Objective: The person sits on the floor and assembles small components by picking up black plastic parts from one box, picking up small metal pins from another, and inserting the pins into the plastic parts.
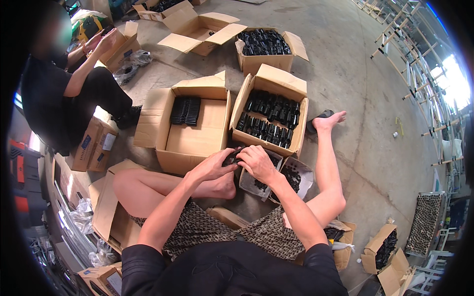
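My left hand [216, 166] and my right hand [257, 163] meet in front of my lap. Between them is a small black part [231, 157]; my left fingers wrap round it and my right fingertips press on it, hiding most of its shape. Just beyond, an open carton [302, 129] holds rows of black parts [274, 109]. To its left, another open carton [195, 146] has a neat stack of black pieces [185, 111] in its far left corner. Under and beside my right hand, two small trays [307, 172] contain little black pieces [292, 180].
Farther off stand an open carton [183, 43] and one full of black parts [266, 43]. A person [64, 93] sits at the left, hands raised near a carton. Metal racks [419, 74] line the right side. Behind my right leg are small open cartons [371, 264].
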Demonstrator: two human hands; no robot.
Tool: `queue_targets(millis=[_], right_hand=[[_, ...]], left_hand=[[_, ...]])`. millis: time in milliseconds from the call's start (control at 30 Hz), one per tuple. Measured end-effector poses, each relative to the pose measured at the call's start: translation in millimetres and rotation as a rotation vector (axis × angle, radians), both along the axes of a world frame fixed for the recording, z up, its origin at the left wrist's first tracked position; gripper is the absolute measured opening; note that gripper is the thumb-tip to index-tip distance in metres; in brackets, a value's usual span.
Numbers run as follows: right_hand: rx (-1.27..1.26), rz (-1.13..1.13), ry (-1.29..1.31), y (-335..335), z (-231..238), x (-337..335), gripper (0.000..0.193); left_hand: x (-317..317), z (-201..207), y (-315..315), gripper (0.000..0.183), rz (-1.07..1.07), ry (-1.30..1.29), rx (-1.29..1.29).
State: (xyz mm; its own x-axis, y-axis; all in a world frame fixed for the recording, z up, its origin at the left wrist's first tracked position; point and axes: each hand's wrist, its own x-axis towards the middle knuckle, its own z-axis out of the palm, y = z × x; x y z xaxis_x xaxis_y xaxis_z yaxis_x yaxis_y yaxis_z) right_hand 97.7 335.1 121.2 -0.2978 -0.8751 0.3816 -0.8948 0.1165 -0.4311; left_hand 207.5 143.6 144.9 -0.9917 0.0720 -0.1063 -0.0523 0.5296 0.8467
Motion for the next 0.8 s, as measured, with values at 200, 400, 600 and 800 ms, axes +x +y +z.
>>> queue_targets(millis=[200,400,600,800], right_hand=[[-0.008,-0.06,-0.025,-1,-2,2,0.024],[-0.118,-0.236,-0.248,1,-3,8,0.036],[-0.085,-0.197,-1.119,5,-20,6,0.043],[-0.142,-0.291,-1.504,10,-34,6,0.031]], left_hand=[[-1,-12,-2,0.052,0.0,0.117,-0.065],[-6,11,-3,0.054,-0.006,-0.143,-0.021],[0,-12,-1,0.061,0.016,-0.145,0.286],[-2,-3,11,0.058,-0.012,-0.062,0.002]])
